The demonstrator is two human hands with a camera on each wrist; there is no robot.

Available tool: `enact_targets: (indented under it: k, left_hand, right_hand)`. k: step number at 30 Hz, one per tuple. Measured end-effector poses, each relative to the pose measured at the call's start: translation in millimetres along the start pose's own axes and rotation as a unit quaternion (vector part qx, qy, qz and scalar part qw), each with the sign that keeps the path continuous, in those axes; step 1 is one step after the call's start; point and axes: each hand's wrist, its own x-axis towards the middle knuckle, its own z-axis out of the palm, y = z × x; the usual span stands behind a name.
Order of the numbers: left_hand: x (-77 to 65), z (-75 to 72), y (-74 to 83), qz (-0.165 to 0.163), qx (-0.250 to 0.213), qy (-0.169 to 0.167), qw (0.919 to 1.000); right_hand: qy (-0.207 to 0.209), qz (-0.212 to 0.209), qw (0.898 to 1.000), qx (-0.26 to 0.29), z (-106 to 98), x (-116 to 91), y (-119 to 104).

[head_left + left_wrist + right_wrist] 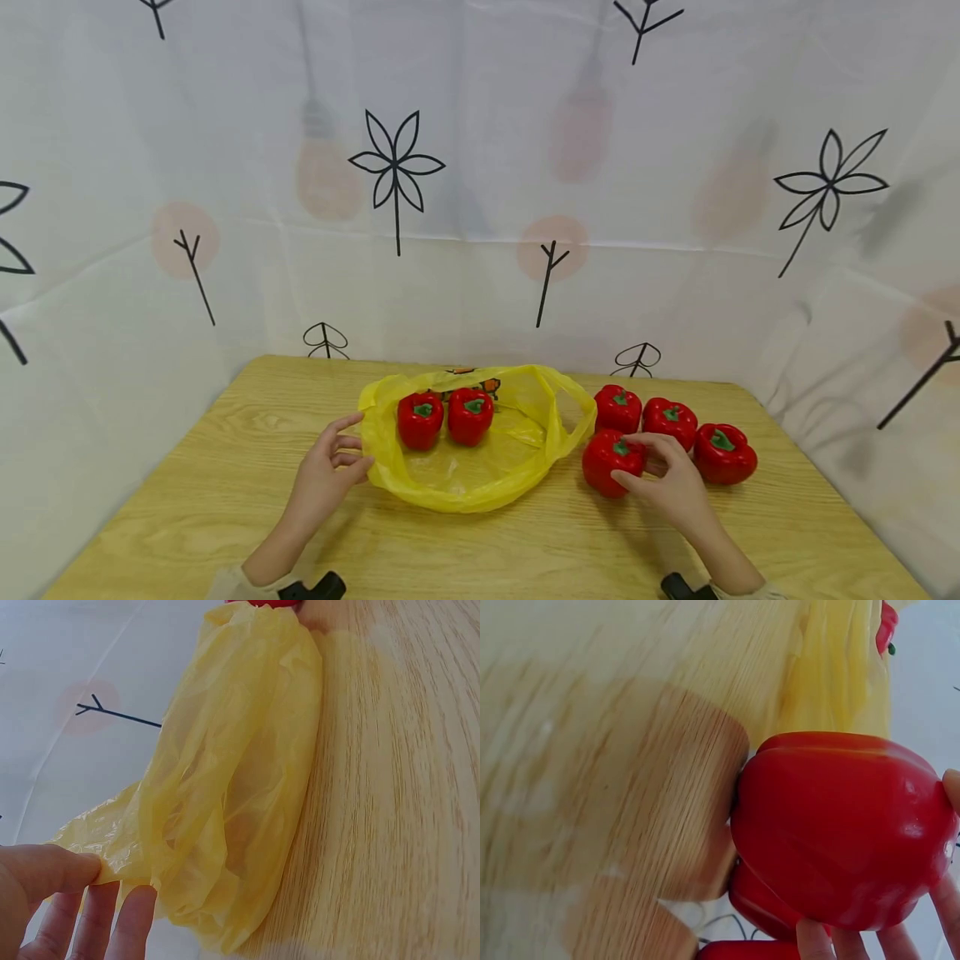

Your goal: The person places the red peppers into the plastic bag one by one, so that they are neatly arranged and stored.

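Observation:
A yellow plastic bag lies spread with its mouth open on the table, two red bell peppers standing inside it. My left hand is at the bag's left rim; in the left wrist view its thumb and forefinger pinch a fold of the plastic. To the right of the bag, my right hand grips another red bell pepper by its top and right side. Seen from the right wrist, this pepper fills the middle, fingertips on its lower side and the thumb at its right edge.
Behind and right of the gripped pepper stand three more red bell peppers, close together. The wooden table ends at a white patterned cloth hung behind and at both sides.

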Motion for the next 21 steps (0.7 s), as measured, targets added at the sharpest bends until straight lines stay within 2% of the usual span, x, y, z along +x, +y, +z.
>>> enact_targets:
  k: [6,21]
  left_hand:
    - [0.5,0.1,-1.0,0.002,0.003,0.0,1.0]
    - [0.8,0.3,3.0,0.0,0.005,-0.001,1.0]
  right_hand:
    - [0.007,0.003,1.0,-0.005,-3.0,-1.3,-3.2]
    - [0.031,-0.035,0.999,-0.02,-11.9,-0.2,-19.9]
